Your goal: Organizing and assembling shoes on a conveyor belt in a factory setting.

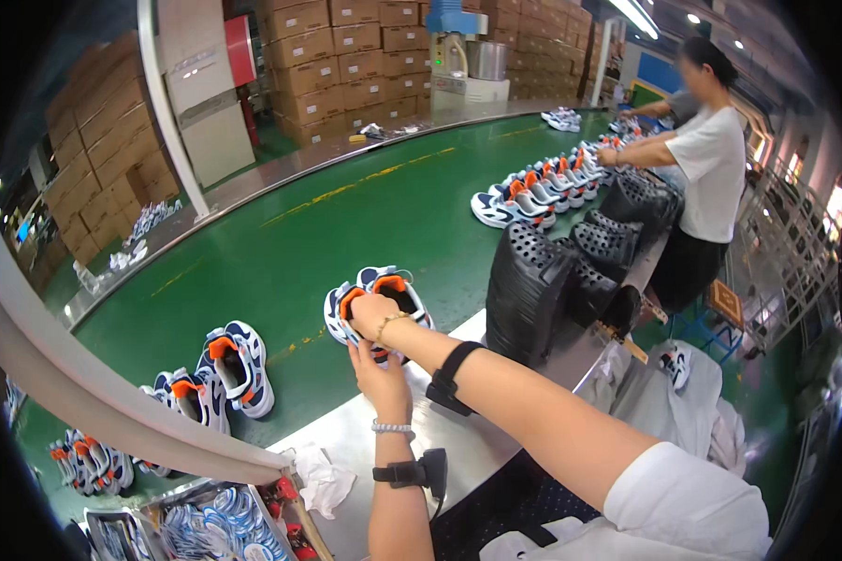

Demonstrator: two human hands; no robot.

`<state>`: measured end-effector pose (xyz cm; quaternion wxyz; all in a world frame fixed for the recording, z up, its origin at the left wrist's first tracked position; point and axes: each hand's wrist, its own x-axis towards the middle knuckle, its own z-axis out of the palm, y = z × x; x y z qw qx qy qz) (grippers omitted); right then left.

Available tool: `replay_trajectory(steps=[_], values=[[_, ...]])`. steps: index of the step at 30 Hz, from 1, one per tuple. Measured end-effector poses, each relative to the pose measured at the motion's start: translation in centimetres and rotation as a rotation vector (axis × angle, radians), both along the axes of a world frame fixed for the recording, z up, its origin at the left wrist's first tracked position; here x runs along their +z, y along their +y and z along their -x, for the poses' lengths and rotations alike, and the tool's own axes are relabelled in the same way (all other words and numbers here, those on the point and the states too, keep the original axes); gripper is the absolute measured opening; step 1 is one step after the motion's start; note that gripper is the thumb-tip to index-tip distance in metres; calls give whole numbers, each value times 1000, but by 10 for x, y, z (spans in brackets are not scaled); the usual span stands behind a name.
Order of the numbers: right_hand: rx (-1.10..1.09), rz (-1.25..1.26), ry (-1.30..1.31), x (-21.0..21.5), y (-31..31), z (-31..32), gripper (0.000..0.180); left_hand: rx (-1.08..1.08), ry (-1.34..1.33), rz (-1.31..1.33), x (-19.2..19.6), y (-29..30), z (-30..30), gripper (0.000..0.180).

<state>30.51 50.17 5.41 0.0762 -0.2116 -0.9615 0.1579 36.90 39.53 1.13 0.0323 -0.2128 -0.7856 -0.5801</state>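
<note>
Near the belt's front edge, a white and navy sneaker [334, 324] with an orange lining is between my two hands. My right hand [376, 316] reaches over its opening, the fingers closed at the orange collar and partly hidden inside. From below, my left hand [380, 379] holds the side of the same sneaker, its fingertips tucked under my right hand. Just behind stands a matching sneaker [412, 292], partly covered by my right hand and wrist. Both wrists carry a bracelet, and a black strap sits on each forearm.
More sneakers [245, 369] stand on the green conveyor belt [346, 224] to the left, and a long row [524, 192] at the right. Black perforated bundles [529, 290] flank my right arm. A box of round tags [220, 524] lies lower left beside a pale post. A co-worker [711, 159] stands far right.
</note>
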Motion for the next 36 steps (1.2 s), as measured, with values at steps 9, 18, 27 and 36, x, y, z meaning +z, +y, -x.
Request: replay_trajectory(steps=[9, 18, 27, 36], values=[[146, 135, 494, 27, -27, -78, 23, -82, -30, -116, -17, 0, 19, 44], [333, -68, 645, 173, 41, -328, 20, -86, 416, -208, 52, 26, 8, 16], [-335, -109, 910, 162, 221, -404, 26, -114, 604, 270, 14, 96, 60, 31], [-389, -95, 494, 100, 287, -427, 42, -189, 369, 907, 26, 103, 78, 21]])
